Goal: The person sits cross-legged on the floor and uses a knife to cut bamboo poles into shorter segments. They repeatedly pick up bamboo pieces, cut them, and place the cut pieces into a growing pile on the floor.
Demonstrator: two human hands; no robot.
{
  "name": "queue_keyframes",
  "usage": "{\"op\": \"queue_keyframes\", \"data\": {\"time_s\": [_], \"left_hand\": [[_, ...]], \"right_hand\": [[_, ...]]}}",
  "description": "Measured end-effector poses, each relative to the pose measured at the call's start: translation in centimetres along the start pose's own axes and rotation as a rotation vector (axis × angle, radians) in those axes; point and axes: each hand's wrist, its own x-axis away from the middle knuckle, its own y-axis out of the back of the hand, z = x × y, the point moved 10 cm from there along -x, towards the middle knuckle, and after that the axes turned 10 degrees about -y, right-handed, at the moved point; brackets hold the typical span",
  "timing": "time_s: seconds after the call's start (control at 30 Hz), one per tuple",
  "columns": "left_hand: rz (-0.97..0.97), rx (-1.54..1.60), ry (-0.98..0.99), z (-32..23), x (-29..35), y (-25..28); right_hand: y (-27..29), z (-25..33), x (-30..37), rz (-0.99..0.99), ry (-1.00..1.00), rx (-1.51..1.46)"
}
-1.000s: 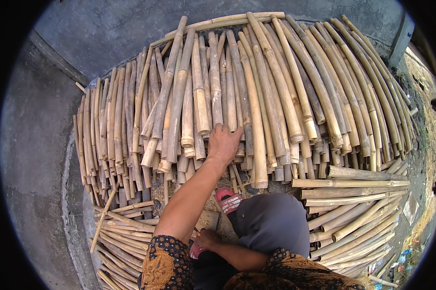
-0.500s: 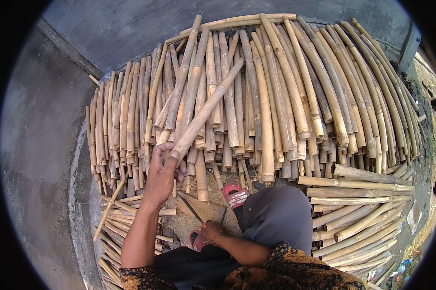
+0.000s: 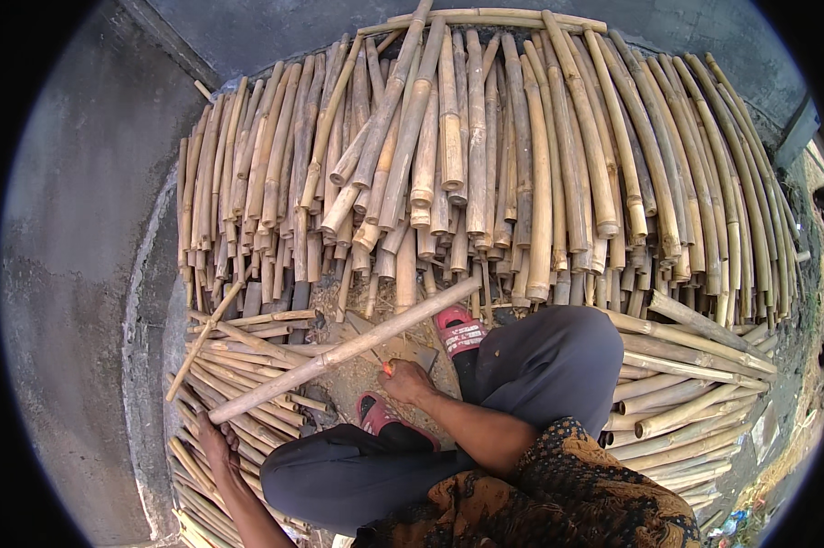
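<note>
My left hand [image 3: 218, 446] grips the lower left end of a pale bamboo pole [image 3: 334, 356]. The pole slants up to the right across the space in front of my knees, its far end close to a red sandal [image 3: 458, 331]. Below the pole's middle, my right hand [image 3: 408, 384] is closed round the orange handle [image 3: 387, 368] of a long-bladed tool, which looks like a knife. The pole hides part of its thin dark blade.
A large stack of bamboo poles [image 3: 485, 155] leans in front of me against a grey wall [image 3: 302, 27]. Loose poles lie to my left [image 3: 257, 365] and to my right [image 3: 686, 384]. Another grey wall [image 3: 74, 228] rises on the left. Shavings litter the ground between my feet.
My left hand has moved down and left, drawing the bamboo pole off the stack and swinging it lower across my knees. My right hand stays low with the tool. The view has shifted.
</note>
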Motion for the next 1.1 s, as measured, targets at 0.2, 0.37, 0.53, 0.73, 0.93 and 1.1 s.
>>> {"op": "queue_keyframes", "data": {"time_s": [0.2,0.37,0.53,0.73,0.93,1.1], "left_hand": [[0.218,-0.685,0.23,13.4,-1.5,3.4],[0.72,-0.687,-0.325,1.5,0.3,-10.8],[0.982,-0.683,-0.987,-8.8,12.5,-26.9],[1.008,-0.386,-0.759,-11.1,13.3,-31.0],[0.355,0.056,-0.943,-24.1,7.5,-16.1],[-0.073,0.196,-0.937,-24.1,7.7,-10.3]], "right_hand": [[1.9,1.5,0.8,-0.07,0.063,-0.008],[2.6,4.1,2.4,-0.118,0.134,-0.035],[-0.2,7.2,4.4,-0.06,0.157,0.036],[-2.0,9.6,6.2,-0.001,0.241,0.074],[0.4,11.6,7.0,-0.085,0.29,0.044],[1.7,13.8,9.0,-0.095,0.362,0.003]]}}
